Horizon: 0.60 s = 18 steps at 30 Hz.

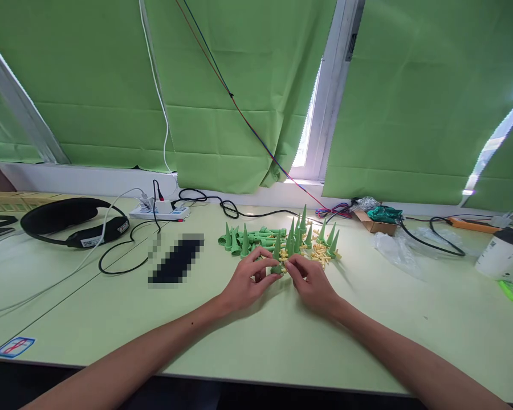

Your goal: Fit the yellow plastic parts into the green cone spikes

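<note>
My left hand point(251, 279) has its thumb and fingers closed round the base of an upright green cone piece point(277, 250) near the table's middle. Close on its right, my right hand point(311, 280) pinches at the cone's base; a small pale yellow piece seems to be at its fingertips, mostly hidden. Several more green cones point(303, 222) stand just behind my hands. Other green pieces point(260, 234) lie on their sides behind and to the left. Small yellow pieces point(321, 253) are scattered in a pile to the right.
Behind the green pieces a black cable point(256, 215) runs along the table point(239, 341). A headset-like black ring point(60, 219), a power strip point(162, 212) and a pixelated dark object point(177, 261) are left. To the right are a small cardboard box point(374, 223), clear plastic point(399, 253) and a white cup point(502, 256).
</note>
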{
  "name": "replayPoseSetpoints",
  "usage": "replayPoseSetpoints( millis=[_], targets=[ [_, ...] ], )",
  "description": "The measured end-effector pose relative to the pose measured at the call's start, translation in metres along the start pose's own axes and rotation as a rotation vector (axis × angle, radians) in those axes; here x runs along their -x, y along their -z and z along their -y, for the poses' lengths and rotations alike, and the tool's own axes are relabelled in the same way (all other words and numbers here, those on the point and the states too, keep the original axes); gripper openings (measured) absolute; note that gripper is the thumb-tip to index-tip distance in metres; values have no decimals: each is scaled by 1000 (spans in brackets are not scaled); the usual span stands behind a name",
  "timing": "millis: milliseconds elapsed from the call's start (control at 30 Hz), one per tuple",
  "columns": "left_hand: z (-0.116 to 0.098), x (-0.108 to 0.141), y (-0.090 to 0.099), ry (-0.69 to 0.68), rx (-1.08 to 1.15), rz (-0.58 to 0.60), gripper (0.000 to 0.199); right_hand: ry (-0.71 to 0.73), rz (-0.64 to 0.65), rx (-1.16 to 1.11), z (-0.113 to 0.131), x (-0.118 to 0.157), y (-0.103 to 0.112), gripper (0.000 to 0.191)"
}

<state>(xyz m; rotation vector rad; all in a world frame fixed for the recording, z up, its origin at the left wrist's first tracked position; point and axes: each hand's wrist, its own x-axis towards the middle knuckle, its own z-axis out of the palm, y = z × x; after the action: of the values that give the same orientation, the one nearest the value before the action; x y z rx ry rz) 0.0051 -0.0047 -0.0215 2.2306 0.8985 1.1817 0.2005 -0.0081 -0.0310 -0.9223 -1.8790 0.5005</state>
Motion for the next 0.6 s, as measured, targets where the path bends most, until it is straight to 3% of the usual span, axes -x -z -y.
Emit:
replayPoseSetpoints(
  millis=[433,600],
  targets=[
    [0,-2,2,57,-7,-74,20,-24,-23,11,4,1,-1,28],
    [0,-2,2,40,-7,-48,19,-14,-15,40,3,0,-1,29]
  ],
)
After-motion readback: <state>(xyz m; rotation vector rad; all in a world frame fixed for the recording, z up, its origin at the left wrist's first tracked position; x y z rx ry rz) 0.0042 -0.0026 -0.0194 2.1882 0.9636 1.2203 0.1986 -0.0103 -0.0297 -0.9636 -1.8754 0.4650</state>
